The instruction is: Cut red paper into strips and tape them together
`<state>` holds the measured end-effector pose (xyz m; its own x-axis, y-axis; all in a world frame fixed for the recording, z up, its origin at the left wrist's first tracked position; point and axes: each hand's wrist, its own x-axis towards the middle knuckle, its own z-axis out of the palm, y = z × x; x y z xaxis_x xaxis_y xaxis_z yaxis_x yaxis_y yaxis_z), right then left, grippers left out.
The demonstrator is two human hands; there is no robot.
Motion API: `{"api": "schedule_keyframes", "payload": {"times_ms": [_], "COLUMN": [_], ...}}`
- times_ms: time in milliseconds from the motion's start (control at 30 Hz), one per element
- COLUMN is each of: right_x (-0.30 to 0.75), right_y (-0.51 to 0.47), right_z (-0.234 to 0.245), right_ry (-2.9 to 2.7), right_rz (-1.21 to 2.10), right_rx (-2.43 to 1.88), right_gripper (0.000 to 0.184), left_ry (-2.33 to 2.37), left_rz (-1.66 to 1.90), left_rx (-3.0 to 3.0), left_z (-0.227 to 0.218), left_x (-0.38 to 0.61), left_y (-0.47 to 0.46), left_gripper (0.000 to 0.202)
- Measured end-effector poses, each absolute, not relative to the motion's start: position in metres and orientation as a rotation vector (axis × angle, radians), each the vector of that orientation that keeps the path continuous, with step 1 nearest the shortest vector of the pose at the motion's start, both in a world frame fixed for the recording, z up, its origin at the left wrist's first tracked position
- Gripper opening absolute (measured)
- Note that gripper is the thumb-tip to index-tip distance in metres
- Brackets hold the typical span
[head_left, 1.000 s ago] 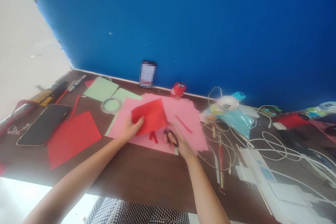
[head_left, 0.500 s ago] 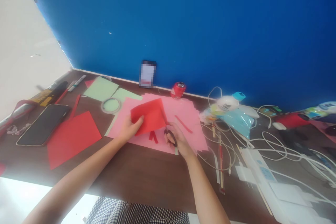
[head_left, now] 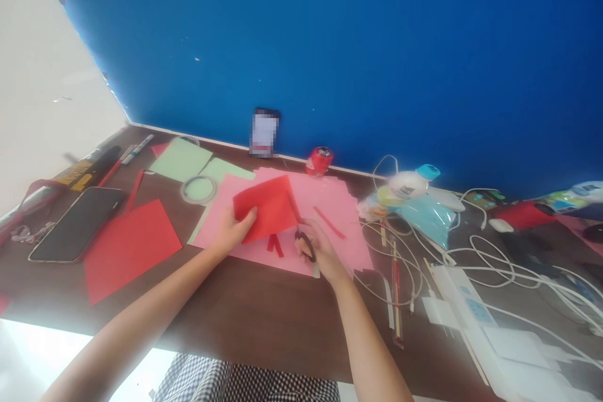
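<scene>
My left hand point(head_left: 234, 229) pinches the lower left corner of a red paper sheet point(head_left: 267, 206) and holds it tilted above a stack of pink paper point(head_left: 335, 226). My right hand point(head_left: 319, 248) grips black-handled scissors point(head_left: 304, 245), whose blades run up along the right edge of the red sheet. Two short red strips point(head_left: 275, 245) lie on the pink paper just below the sheet, and a longer red strip point(head_left: 330, 222) lies to the right.
A larger red sheet point(head_left: 128, 246), a phone point(head_left: 75, 223), a tape roll point(head_left: 200, 188) and green sheets point(head_left: 183, 159) lie left on the brown desk point(head_left: 254, 314). A red can point(head_left: 320, 160) stands at the blue wall. White cables point(head_left: 494, 264), chargers and a glue bottle point(head_left: 411, 183) crowd the right.
The red sheet and my hands have shifted very slightly; the scissors stay at the sheet's right edge.
</scene>
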<state>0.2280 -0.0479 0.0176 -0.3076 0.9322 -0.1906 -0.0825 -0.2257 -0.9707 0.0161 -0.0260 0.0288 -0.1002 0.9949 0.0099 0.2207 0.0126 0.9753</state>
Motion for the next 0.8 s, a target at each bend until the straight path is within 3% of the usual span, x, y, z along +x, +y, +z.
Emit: {"api": "schedule_keyframes", "payload": {"times_ms": [467,667,800], "right_x": [0.2291,0.2291,0.2283], "right_y": [-0.0484,-0.0465,-0.0460], "right_z": [0.0155,0.0113,0.0110], "right_ry": [-1.260,-1.223,-1.197], "right_rz": [1.631,1.641,1.630], "right_rx": [-1.060,-1.047,-1.077], "right_gripper": [0.049,0.071,0.073], "left_ry": [1.394,1.381,1.370], "left_rz": [1.109,1.112,1.112], "left_rx": [1.328,1.329,1.327], "left_z": [0.0282,0.0286,0.0302], "left_x": [0.0199,0.0211,0.0198], "left_y": [-0.0307,-0.0312,-0.0306], "left_gripper": [0.032,0.032,0.032]}}
